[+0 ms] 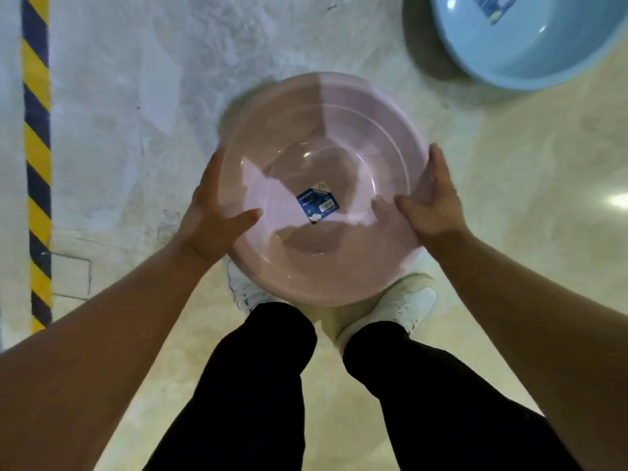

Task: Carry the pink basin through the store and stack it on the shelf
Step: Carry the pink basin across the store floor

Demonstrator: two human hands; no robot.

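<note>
Both hands [210,212] [431,202] grip the blurred pink basin [323,188], fingers hidden beneath its rim

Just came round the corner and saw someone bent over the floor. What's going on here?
A person is holding a pink basin by its rim with both hands, left hand and right hand on opposite sides, thumbs hooked inside. It is over their white shoes. A blue label is stuck inside. A blue basin sits on the floor nearby. No shelf is in view.
</note>
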